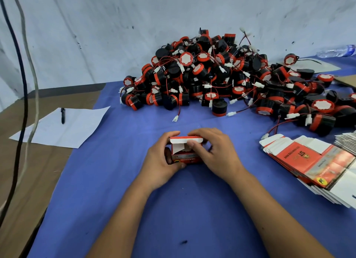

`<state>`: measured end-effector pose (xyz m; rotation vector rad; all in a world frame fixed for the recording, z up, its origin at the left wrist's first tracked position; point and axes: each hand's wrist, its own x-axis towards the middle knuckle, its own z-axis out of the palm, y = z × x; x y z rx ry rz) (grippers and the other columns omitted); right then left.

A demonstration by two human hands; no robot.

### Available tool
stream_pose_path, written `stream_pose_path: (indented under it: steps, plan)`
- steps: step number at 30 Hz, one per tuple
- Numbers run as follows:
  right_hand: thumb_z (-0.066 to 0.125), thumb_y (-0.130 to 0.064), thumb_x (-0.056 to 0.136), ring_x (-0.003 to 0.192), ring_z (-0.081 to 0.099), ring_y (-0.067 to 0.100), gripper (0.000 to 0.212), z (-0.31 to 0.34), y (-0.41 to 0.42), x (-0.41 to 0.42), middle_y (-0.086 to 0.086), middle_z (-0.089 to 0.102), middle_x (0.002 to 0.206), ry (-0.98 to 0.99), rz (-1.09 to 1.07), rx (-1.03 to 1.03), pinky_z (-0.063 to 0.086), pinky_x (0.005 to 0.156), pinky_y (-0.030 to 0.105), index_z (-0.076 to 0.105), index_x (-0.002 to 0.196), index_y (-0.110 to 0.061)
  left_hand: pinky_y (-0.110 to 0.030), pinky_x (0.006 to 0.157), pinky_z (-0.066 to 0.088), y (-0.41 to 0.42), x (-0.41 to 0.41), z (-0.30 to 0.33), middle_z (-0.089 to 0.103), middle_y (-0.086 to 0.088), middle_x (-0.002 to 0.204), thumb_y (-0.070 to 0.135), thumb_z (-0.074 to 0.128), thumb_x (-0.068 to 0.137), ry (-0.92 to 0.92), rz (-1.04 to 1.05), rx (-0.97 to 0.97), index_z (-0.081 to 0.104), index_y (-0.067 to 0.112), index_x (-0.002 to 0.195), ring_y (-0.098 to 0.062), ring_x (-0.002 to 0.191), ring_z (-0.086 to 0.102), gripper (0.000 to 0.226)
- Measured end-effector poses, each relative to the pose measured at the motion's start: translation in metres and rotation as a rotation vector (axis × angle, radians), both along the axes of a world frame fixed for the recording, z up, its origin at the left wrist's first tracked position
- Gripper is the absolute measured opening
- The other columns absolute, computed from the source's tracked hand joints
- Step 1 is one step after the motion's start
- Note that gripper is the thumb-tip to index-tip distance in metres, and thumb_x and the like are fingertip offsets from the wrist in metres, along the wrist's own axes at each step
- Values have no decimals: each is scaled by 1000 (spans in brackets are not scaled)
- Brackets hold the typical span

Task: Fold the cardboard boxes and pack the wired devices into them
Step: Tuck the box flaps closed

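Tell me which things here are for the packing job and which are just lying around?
For the job: small red cardboard box gripped by left hand and right hand; pile of black-and-red round wired devices; stack of flat red-and-white cardboard boxes.

Lying about: white paper sheet, black pen, clear plastic bottle, hanging cables.

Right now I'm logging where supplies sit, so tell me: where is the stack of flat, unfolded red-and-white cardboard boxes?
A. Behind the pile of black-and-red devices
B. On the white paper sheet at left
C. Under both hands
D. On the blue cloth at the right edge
D: the stack of flat red-and-white cardboard boxes lies on the blue cloth at the right edge, in front of the pile of black-and-red wired devices.
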<state>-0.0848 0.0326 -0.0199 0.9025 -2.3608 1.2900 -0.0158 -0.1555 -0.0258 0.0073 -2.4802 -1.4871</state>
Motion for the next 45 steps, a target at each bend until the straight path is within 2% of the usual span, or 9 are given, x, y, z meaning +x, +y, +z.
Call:
stream_pose_path:
  steps: [4,9,13,18,32,35,38,42,45]
  plan:
    - [79,-19,90,125,49,9,23,-4,-2,2,-16,64,126,-274,124,-147,53,93,35,78,109,-32,-49,88,61,-2,-1,-1,69,7,117,9,82,66,21,-7,36,56,45,132,-25,95,72,80]
    - [84,-8,83,109,67,19,17,-3,-3,1,-8,71,115,-432,137,-326,58,91,50,81,86,-24,-50,86,59,-2,-1,-1,71,0,111,7,81,73,75,-25,-32,63,44,125,-30,90,68,66]
    - [83,-12,85,121,56,11,11,-3,-2,4,-13,70,117,-325,108,-194,53,90,32,82,89,-22,-26,78,56,1,2,2,64,9,130,11,85,82,285,105,-111,80,33,103,-6,108,66,30]
    - [77,-9,91,122,55,10,19,0,5,6,-10,70,123,-158,105,-39,52,94,29,82,105,-20,-15,72,49,7,3,1,72,3,102,0,83,83,430,156,-234,83,11,94,-5,88,67,16]
    - [75,-6,89,124,61,30,15,-11,-1,22,3,71,128,177,-23,194,45,110,33,78,102,-12,-27,97,48,5,11,-7,72,1,128,4,83,83,414,164,-544,82,14,104,-23,110,62,23]
    - [74,-3,87,121,62,33,15,-6,-2,26,6,71,128,156,-36,234,44,106,31,75,100,-9,-36,109,47,9,11,1,63,2,139,2,82,83,238,148,-352,77,18,100,-22,136,56,24]
    - [66,-1,86,124,55,32,30,5,-5,38,5,63,135,112,-2,335,49,100,40,65,115,-9,-41,104,54,16,11,10,68,14,124,0,81,83,169,128,-217,76,24,101,-17,120,66,31]
    - [66,-13,89,118,53,30,36,22,27,51,-1,60,132,106,-181,389,53,81,45,55,124,-15,-5,81,49,56,11,39,67,44,94,5,81,84,166,89,-180,70,50,94,10,95,68,48]
    - [75,-27,89,106,58,30,32,61,101,62,-3,66,121,168,-358,261,51,76,44,60,116,-17,-2,76,47,129,-4,79,69,41,95,12,81,88,272,-40,-77,73,41,99,16,92,66,32]
